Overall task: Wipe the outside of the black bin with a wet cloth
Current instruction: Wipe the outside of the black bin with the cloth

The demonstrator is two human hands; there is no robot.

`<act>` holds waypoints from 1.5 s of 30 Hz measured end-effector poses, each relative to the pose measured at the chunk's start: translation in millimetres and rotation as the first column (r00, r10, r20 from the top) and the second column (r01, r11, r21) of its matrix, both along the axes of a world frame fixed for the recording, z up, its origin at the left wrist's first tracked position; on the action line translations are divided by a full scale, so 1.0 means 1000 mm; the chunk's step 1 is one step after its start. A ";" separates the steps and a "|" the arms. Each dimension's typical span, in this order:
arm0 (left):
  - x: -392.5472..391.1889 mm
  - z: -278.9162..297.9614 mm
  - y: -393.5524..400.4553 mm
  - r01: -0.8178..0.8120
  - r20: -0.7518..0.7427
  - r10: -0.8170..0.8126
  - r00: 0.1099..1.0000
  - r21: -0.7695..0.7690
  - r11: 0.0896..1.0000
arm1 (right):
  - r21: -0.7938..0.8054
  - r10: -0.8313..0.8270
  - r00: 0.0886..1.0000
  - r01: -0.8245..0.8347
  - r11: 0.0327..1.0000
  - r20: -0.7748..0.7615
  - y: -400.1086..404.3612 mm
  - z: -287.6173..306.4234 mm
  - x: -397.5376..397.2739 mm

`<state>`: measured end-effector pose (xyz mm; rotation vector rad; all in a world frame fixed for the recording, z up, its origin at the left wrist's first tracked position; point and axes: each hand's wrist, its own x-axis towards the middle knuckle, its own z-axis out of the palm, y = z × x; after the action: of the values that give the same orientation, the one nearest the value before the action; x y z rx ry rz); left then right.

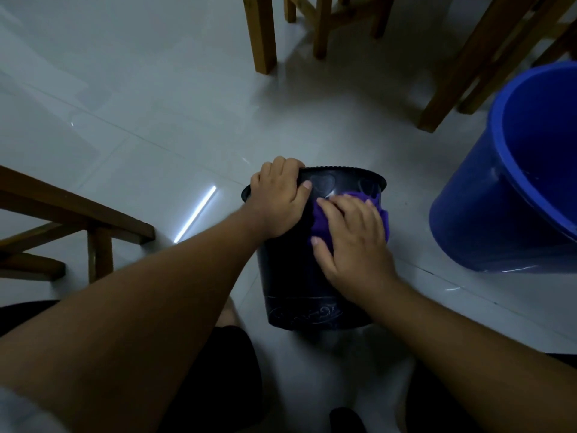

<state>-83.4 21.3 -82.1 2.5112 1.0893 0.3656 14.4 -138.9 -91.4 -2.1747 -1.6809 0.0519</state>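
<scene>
The black bin (290,276) lies tilted on the pale tiled floor, its rim pointing away from me and its patterned base band near my knees. My left hand (278,198) grips the bin's rim at its upper left, thumb over the side wall. My right hand (352,242) lies flat on a purple cloth (321,220), pressing it against the bin's outer wall just below the rim. Most of the cloth is hidden under that palm.
A large blue bucket (487,214) stands to the right, close to the bin. Wooden chair legs (262,35) rise at the back, and a wooden frame (93,220) sits at the left. My knees in dark clothing are at the bottom.
</scene>
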 end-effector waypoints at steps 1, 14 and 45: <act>-0.001 0.000 -0.002 -0.003 0.001 0.003 1.000 0.018 1.000 | -0.002 0.017 1.000 -0.017 1.000 0.007 -0.009 -0.002 -0.003; -0.005 -0.002 -0.001 -0.037 0.039 0.037 0.999 0.012 0.999 | -0.001 0.055 0.998 -0.055 0.998 0.042 -0.002 -0.004 -0.005; 0.015 0.010 0.010 -0.025 0.096 0.041 0.995 -0.157 0.987 | 0.030 0.130 0.991 -0.128 0.991 -0.038 -0.018 -0.004 0.010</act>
<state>-68.1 30.9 -72.4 2.3163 1.0785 0.3941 24.7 -156.9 -95.1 -2.0294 -1.7872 0.1062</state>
